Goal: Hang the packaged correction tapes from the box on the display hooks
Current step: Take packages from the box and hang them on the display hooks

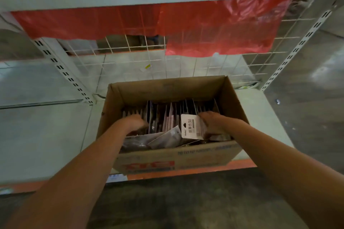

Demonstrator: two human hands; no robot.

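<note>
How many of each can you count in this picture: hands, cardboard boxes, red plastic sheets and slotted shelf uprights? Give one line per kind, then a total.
hands: 2, left and right
cardboard box: 1
red plastic sheets: 2
slotted shelf uprights: 2
Total: 7

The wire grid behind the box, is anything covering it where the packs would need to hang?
Yes. Red plastic sheeting drapes over the upper wire grid; only the lower squares are bare. No hooks are visible.
</note>
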